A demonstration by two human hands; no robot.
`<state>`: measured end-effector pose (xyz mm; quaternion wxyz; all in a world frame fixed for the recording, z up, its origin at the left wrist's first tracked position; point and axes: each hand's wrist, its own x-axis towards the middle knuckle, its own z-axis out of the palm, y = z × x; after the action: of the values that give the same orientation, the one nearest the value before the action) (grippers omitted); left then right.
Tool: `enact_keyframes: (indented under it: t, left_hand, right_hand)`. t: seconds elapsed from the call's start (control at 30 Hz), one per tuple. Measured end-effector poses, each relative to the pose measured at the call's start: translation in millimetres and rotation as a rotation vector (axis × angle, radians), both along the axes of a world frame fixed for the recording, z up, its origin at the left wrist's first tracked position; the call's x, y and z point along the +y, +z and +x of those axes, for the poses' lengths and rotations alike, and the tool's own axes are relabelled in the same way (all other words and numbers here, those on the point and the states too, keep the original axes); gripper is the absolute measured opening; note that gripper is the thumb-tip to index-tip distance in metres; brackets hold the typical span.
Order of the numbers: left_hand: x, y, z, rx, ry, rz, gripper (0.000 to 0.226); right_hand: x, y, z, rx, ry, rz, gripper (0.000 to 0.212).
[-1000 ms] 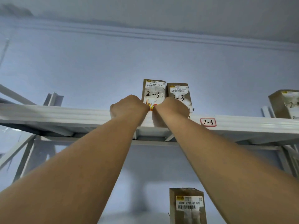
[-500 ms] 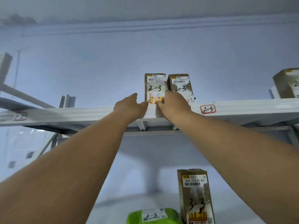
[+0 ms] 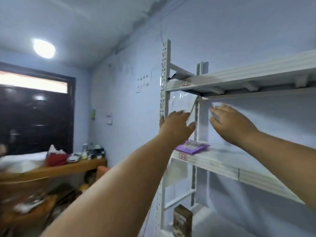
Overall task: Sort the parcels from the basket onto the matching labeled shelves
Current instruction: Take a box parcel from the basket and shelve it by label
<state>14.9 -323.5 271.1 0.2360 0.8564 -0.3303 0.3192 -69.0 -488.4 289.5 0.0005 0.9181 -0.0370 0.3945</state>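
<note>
Fingers [image 3: 179,114] of the left hand [image 3: 176,127] are straight and spread wide, holding nothing, as it is raised in front of the white perforated upright [image 3: 165,93] at the left end of the metal shelving; the fingers [image 3: 218,111] of the right hand [image 3: 232,124] are likewise extended and loosely apart, empty, and blurred at the tips. Both bare forearms reach up from the lower edge of the view, the two hands apart from one another and level with the gap between the top shelf [image 3: 248,77] and the middle shelf [image 3: 213,161]. A flat purple parcel [image 3: 192,147] lies at the left front corner of the middle shelf, just below the left hand and touched by neither. A brown cardboard parcel [image 3: 182,220] stands upright near the left front edge of the bottom shelf [image 3: 213,224]. Small red-bordered labels sit on the front edges: one [image 3: 186,82] at the left end of the top shelf, one [image 3: 183,156] at the left end of the middle shelf beneath the purple parcel; their writing is too blurred to read. To the left, well apart from the shelving, a wooden table [image 3: 68,168] along the far wall carries a red bag [image 3: 56,159] and assorted small items, beside a dark door [image 3: 35,117] under a round ceiling lamp [image 3: 44,48].
</note>
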Motion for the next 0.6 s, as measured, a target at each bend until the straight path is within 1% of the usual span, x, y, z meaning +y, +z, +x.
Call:
enact_keyframes:
  t: [0.1, 0.2, 0.3, 0.37, 0.47, 0.6]
  left_hand:
    - [68, -26, 14, 0.055, 0.143, 0.056, 0.053]
    - [150, -52, 30, 0.189, 0.338, 0.076, 0.052]
    - [217, -69, 38, 0.366, 0.455, -0.005, 0.044]
    - [252, -78, 44, 0.443, 0.538, -0.064, 0.041]
    - [291, -101, 68, 0.503, 0.559, -0.165, 0.044]
    - [330, -157, 120, 0.616, 0.562, -0.288, 0.046]
  right_hand:
    - [61, -33, 46, 0.089, 0.139, -0.025, 0.049]
    - [133, -66, 82, 0.199, 0.298, -0.002, 0.047]
    - [190, -89, 112, 0.275, 0.418, -0.016, 0.048]
    - [218, -99, 134, 0.319, 0.478, -0.007, 0.049]
    - [252, -110, 166, 0.331, 0.544, 0.028, 0.047]
    - [280, -145, 219, 0.370, 0.610, 0.133, 0.044]
